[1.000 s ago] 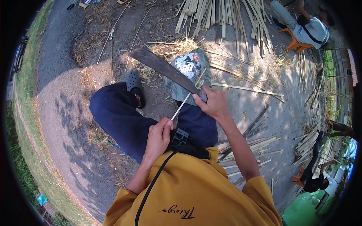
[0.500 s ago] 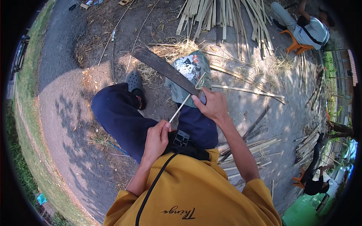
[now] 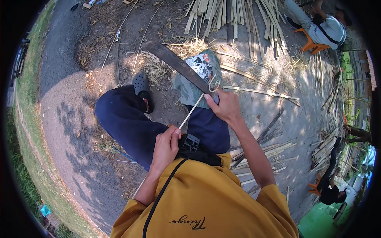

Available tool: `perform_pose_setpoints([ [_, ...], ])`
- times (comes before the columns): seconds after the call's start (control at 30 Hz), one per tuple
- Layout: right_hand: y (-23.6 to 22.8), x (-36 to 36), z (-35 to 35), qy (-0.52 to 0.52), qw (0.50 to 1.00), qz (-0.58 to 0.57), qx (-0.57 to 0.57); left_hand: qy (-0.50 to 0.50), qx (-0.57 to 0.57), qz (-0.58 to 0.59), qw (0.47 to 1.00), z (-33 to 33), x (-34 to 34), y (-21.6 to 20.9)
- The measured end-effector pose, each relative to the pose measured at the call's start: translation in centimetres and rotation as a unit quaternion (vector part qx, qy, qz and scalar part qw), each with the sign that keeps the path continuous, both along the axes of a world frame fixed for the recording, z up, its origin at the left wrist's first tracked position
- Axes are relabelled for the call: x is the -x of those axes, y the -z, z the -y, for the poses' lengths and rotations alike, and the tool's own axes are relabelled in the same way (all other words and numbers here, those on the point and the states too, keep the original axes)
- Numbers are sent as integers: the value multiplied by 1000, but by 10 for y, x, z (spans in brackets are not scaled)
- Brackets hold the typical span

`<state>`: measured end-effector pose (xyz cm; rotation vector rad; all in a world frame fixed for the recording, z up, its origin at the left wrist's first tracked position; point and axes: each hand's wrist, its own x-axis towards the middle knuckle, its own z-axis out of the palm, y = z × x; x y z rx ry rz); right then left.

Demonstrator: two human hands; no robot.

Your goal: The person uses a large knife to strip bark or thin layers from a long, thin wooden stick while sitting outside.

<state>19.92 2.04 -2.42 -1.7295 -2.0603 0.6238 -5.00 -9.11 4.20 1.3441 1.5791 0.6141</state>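
Note:
My right hand (image 3: 224, 105) is closed round the handle of a machete, its thumb close to the base of the blade. The dark, broad machete blade (image 3: 176, 63) points away to the upper left, above a camouflage-patterned cloth (image 3: 185, 92) draped over my right knee. Pinched in my left hand (image 3: 166, 146) near my lap is a thin, pale bamboo strip (image 3: 191, 112). It runs up to the blade beside my right thumb, where a thin shaving (image 3: 214, 84) curls up. The strip's other end shows beside my left forearm.
Long split bamboo slats (image 3: 222, 16) are fanned out on the ground ahead, with heaps of curly shavings (image 3: 156, 69) nearer. More slats (image 3: 266, 156) lie at my right. Two people sit on orange stools (image 3: 309, 41) along the right side.
The bamboo strip has slid back toward me under the blade, and its tail now shows by my left forearm. The shaving has curled into a different loop. Both hands stay almost in place.

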Motion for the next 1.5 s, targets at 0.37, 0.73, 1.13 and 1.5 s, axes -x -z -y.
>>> perform_pose_setpoints([
  [0.37,1,-4,1,-9,1000,15,19,27,7,-32,999,16,17,-7],
  [0.73,-10,7,5,-20,1000,1,-9,6,-81,-82,993,11,4,7],
  [1.13,-7,0,1,-2,999,-7,44,3,-89,-102,991,18,7,1],
  [1.5,-6,5,3,-15,999,-16,-29,0,-75,-138,988,29,14,-15],
])
